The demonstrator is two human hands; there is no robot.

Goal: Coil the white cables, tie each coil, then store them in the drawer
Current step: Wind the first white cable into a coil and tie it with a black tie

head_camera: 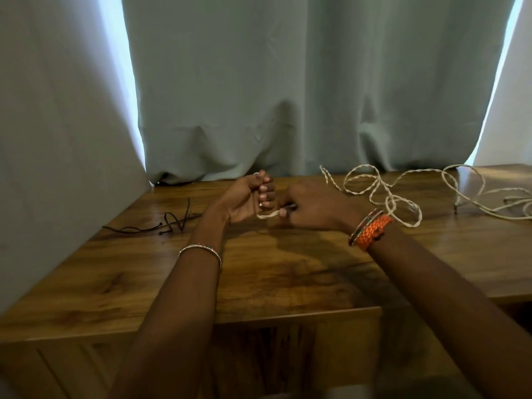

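Note:
A white twisted cable (377, 187) lies in loose loops on the wooden table top, right of centre. One end of it runs into my left hand (250, 198), which is closed in a fist around it, palm turned up. My right hand (313, 207) pinches the same cable just beside the left fist; a short white stretch (266, 216) shows between the two hands. A second white cable (489, 194) sprawls at the far right of the table. The open drawer (288, 315) sits below my forearms, at the table's front edge.
Thin dark ties (169, 221) lie on the table (144, 269) to the left of my left hand. A pale curtain (288, 96) hangs right behind the table's back edge. A grey wall closes off the left side.

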